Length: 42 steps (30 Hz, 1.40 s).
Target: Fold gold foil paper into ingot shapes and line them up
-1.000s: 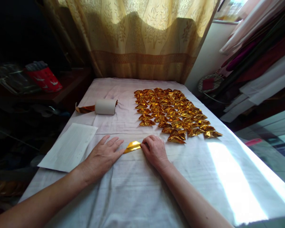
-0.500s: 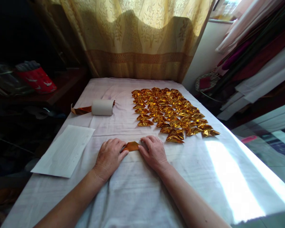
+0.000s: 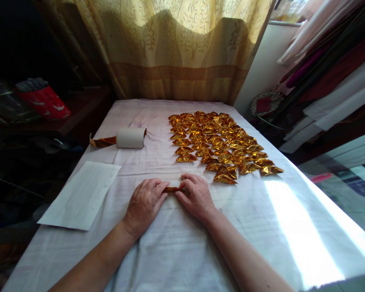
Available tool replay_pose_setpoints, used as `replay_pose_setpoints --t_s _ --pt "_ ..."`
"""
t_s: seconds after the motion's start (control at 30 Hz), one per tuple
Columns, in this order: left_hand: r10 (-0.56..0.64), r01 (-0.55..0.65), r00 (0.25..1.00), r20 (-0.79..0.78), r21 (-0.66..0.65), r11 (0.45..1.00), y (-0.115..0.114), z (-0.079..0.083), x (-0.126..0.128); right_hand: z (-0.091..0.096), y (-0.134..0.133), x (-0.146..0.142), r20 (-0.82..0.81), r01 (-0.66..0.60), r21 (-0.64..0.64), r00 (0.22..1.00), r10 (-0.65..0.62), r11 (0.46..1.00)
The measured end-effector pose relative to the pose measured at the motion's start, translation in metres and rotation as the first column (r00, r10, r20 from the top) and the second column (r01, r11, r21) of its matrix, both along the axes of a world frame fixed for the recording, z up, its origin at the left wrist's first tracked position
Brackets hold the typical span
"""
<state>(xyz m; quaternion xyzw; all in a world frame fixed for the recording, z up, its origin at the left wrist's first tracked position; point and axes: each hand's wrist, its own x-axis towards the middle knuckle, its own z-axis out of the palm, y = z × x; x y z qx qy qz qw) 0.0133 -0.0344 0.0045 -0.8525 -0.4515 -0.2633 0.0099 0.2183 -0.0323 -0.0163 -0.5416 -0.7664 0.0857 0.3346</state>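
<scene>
Between my two hands, close above the white cloth, is a narrow folded piece of gold foil paper (image 3: 172, 189). My left hand (image 3: 146, 203) pinches its left end, thumb and fingers pressed together. At the other end my right hand (image 3: 197, 197) grips it between thumb and curled fingers. Only a thin strip of the foil shows; both ends are hidden by the fingers. Just beyond my right hand lie rows of folded gold foil ingots (image 3: 217, 146), the nearest one (image 3: 225, 175) a short way off.
A pale cardboard tube (image 3: 130, 138) with gold foil paper (image 3: 105, 141) sticking out lies at the back left. A white sheet of paper (image 3: 80, 196) rests left of my hands. The cloth-covered table (image 3: 158, 113) reaches a curtain (image 3: 176, 77). A red holder (image 3: 45, 101) stands far left.
The foil piece has gone from a wider flat shape to a narrow strip. My left hand has moved right, closer to my right hand, and its fingers have closed over the foil.
</scene>
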Motion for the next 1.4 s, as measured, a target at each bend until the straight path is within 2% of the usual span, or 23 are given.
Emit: replay_pose_setpoints --t_s 0.13,0.23,0.57,0.67,0.77,0.93,1.1,1.23,1.4 --pt "-0.109 0.107 0.993 0.033 0.054 0.993 -0.003 0.002 0.007 0.003 -0.002 -0.001 0.049 -0.059 0.069 0.997 0.056 0.996" --pt "-0.152 0.149 0.985 0.085 0.04 0.988 -0.003 0.002 0.01 0.005 -0.003 -0.003 0.075 -0.09 0.113 0.994 0.082 0.989" --pt "-0.22 0.21 0.949 0.227 0.066 0.975 0.005 0.004 -0.002 0.004 0.0 0.013 -0.017 -0.235 -0.009 0.972 0.235 0.972" --pt "-0.232 0.225 0.933 0.274 0.057 0.973 0.008 0.004 -0.007 0.003 0.002 0.017 0.012 -0.273 0.008 0.962 0.272 0.962" --pt "-0.248 0.252 0.923 0.295 0.025 0.967 0.009 0.006 -0.01 0.004 0.003 0.018 0.077 -0.302 0.079 0.952 0.296 0.95" --pt "-0.239 0.265 0.932 0.271 -0.064 0.962 0.011 0.009 -0.011 0.011 0.0 0.015 0.17 -0.268 0.13 0.955 0.245 0.955" --pt "-0.252 0.289 0.936 0.246 -0.13 0.948 0.015 0.003 -0.012 0.016 -0.006 0.006 0.26 -0.276 0.124 0.936 0.238 0.953" --pt "-0.22 0.248 0.957 0.188 -0.14 0.959 0.017 0.0 -0.014 0.018 -0.008 0.002 0.281 -0.326 0.104 0.916 0.287 0.94" --pt "-0.161 0.163 0.987 0.02 -0.162 0.973 0.009 0.004 -0.016 0.023 -0.009 0.004 0.164 -0.43 -0.051 0.887 0.432 0.902"
